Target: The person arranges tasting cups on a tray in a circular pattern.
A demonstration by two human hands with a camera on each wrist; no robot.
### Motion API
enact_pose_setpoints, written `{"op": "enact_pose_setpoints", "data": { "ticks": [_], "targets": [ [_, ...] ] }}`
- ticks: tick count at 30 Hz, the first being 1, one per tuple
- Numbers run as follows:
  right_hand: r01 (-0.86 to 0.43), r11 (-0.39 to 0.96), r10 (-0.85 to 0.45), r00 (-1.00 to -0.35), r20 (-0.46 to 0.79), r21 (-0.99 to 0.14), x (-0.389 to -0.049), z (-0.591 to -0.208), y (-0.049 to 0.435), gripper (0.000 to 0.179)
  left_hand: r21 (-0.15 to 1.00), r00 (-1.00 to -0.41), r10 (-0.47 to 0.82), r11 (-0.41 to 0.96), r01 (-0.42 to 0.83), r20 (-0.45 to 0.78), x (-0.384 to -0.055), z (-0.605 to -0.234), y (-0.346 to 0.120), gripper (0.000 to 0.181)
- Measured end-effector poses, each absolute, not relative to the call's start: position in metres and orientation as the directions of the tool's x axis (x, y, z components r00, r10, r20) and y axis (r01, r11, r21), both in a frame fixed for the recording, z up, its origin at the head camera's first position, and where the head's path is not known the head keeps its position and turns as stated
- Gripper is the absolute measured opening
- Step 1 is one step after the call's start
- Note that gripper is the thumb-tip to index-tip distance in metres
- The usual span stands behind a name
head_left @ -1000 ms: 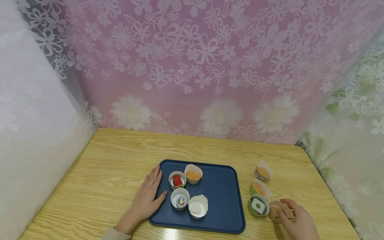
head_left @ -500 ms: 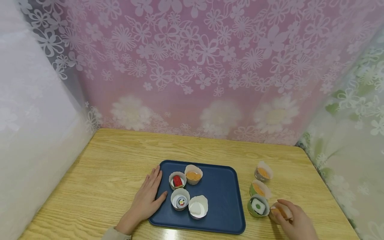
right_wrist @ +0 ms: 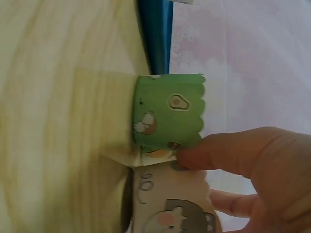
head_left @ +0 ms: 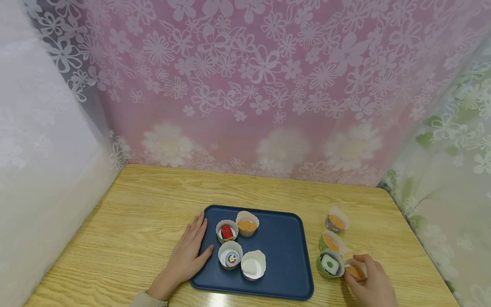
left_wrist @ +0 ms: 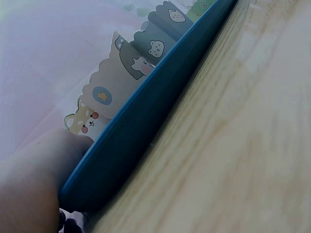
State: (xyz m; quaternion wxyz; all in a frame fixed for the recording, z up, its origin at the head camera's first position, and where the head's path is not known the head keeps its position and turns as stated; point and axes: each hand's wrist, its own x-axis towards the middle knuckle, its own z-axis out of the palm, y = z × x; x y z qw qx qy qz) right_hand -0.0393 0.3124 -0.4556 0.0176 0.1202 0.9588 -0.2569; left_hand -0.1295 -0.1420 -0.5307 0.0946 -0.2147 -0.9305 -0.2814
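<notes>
In the head view my left hand (head_left: pixel 188 254) lies flat along the left rim of a dark blue tray (head_left: pixel 284 251), fingers extended. Beige and grey paper baking cups (left_wrist: pixel 112 87) show over the tray wall in the left wrist view. At the right, my right hand (head_left: pixel 375 281) pinches the rim of a beige paper baking cup (head_left: pixel 356 270) with something orange inside. The thumb lies across its printed side (right_wrist: pixel 155 194) in the right wrist view. Right against it stands a green paper cup (head_left: pixel 324 272) holding a white piece with a green dot.
On the tray, one cup (head_left: pixel 227 239) holds a red piece, another (head_left: pixel 229 263) a round blue-grey one, a third (head_left: pixel 252 275) something white, and the back one (head_left: pixel 247 229) something orange. Two more orange-filled cups (head_left: pixel 330 224) (head_left: pixel 325 242) stand behind the green one, on the wooden table (head_left: pixel 153 204).
My right hand has shifted slightly left, and the beige cup in its grip has come upright and closer to the green cup. The left hand and tray have stayed put.
</notes>
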Motion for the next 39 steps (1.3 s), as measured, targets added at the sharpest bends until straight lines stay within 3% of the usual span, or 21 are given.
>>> {"op": "enact_pose_setpoints", "data": {
  "ticks": [17, 27, 39],
  "targets": [
    [0.331, 0.786, 0.321, -0.94, -0.113, -0.522, -0.038, -0.449, 0.323, 0.062, 0.481, -0.893, 0.346, 0.754, 0.447, 0.287, -0.128, -0.531, -0.143, 0.076],
    [0.202, 0.856, 0.296, -0.946, 0.13, -0.476, -0.034, -0.424, 0.307, 0.053, 0.481, -0.889, 0.353, 0.749, 0.456, 0.293, -0.13, -0.531, -0.143, 0.076],
    [-0.02, 0.857, 0.117, -0.966, 0.232, -0.515, -0.047, -0.404, 0.252, 0.047, 0.487, -0.89, 0.355, 0.746, 0.454, 0.287, -0.13, -0.531, -0.143, 0.076]
  ]
}}
